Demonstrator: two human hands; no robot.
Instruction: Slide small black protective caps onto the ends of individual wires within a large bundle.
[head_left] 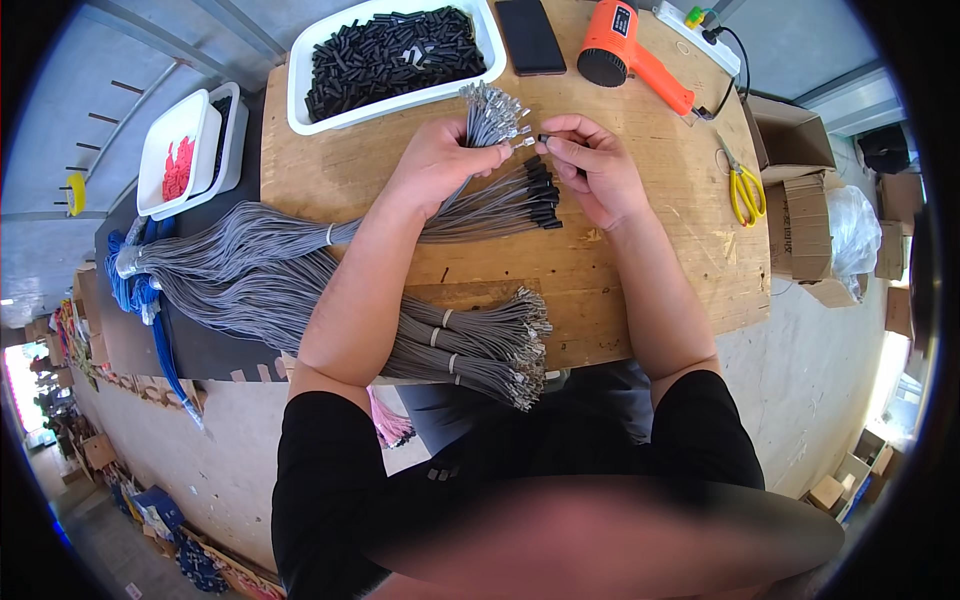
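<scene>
My left hand [445, 160] is closed round a bunch of grey wires [484, 122] whose ends carry bare metal terminals. One terminal sticks out past its thumb toward my right hand [592, 165]. Between thumb and forefinger, the right hand pinches a small black sleeve [546, 139], close to that terminal; I cannot tell whether they touch. Just below both hands lie wires with black sleeves [542, 195] on their ends. Nearer me on the table rest several tied bundles of grey wires [440, 335] with bare metal ends.
A white tub [297, 75] of black sleeves stands at the back, beside a dark phone [529, 37]. An orange heat gun [630, 55] lies near a white power strip [700, 38]. Yellow-handled scissors [742, 192] lie right. A white tray [152, 150] holds red pieces at far left.
</scene>
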